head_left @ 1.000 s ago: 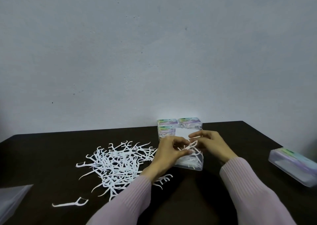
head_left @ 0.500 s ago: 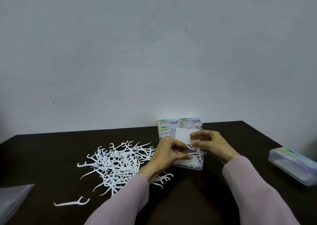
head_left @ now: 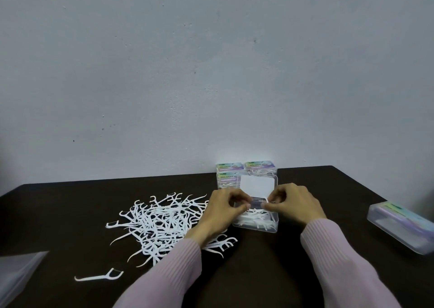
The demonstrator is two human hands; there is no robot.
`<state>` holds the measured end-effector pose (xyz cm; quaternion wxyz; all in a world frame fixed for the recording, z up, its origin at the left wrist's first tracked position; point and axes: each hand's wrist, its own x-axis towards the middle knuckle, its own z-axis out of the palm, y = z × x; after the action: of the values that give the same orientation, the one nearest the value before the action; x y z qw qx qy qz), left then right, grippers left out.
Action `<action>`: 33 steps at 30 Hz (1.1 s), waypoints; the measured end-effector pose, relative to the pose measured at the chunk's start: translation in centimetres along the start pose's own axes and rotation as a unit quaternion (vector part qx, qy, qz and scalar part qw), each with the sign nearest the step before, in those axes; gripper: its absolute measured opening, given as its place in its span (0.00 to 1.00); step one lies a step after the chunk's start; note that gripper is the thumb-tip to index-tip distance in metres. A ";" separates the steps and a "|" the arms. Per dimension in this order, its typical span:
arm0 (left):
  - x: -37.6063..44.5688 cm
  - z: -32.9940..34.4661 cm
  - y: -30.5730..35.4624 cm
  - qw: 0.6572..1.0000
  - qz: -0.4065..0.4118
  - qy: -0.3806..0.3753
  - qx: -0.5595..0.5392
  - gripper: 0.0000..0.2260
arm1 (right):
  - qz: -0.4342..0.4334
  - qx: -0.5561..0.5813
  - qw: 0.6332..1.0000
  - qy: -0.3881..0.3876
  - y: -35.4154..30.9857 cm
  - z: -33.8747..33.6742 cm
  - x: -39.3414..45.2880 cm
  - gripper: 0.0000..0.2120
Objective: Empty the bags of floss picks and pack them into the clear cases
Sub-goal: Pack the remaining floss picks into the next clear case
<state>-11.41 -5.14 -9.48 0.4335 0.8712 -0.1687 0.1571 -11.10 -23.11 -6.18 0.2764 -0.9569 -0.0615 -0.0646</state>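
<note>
While both hands sit over the open clear case (head_left: 257, 223), left hand (head_left: 223, 210) and right hand (head_left: 292, 204) each have fingers curled, pinching floss picks above it; exact grip hard to tell. Case holds picks, lid up. Loose pick pile (head_left: 159, 223) just left on the tabletop (head_left: 270, 272). Closed cases (head_left: 246, 169) behind.

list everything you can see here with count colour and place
open case: 1, clear, table centre, lid up, white picks inside
closed cases: at least 3, clear with pastel labels, stacked behind the open case
separate case: 1, clear, pastel label, right edge
floss pick pile: many, white, left of centre
stray pick: 1, white, front left
bag: 1, clear, far left edge
table: 1, dark brown
wall: grey-blue
left hand: over the case, fingers curled
right hand: pinching picks at the case
</note>
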 end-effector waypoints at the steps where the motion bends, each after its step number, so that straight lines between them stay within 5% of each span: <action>1: 0.0 0.0 0.0 1.000 -0.002 0.000 -0.010 0.06 | -0.002 -0.030 1.000 0.008 -0.3 0.0 -0.1 0.11; 6: -0.2 0.2 -0.2 1.000 0.003 0.002 -0.026 0.07 | -0.032 -0.090 0.993 0.069 -1.4 0.7 -0.3 0.04; 16: -0.2 0.5 -0.3 1.000 0.017 0.007 -0.009 0.07 | -0.072 -0.072 0.995 0.007 -2.0 1.5 -0.4 0.07; 23: -0.3 -0.3 -0.3 0.989 -0.040 0.005 -0.145 0.07 | -0.097 0.072 0.990 -0.075 -1.4 0.1 -0.2 0.08; 33: -0.5 -1.8 -1.1 0.986 -0.066 -0.076 -0.129 0.14 | -0.108 0.006 0.985 -0.131 -0.6 -0.6 0.0 0.16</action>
<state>-11.63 -3.03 -9.44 0.5379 0.8264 -0.1622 0.0378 -11.19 -22.92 -5.41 0.2630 -0.9431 -0.2009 0.0318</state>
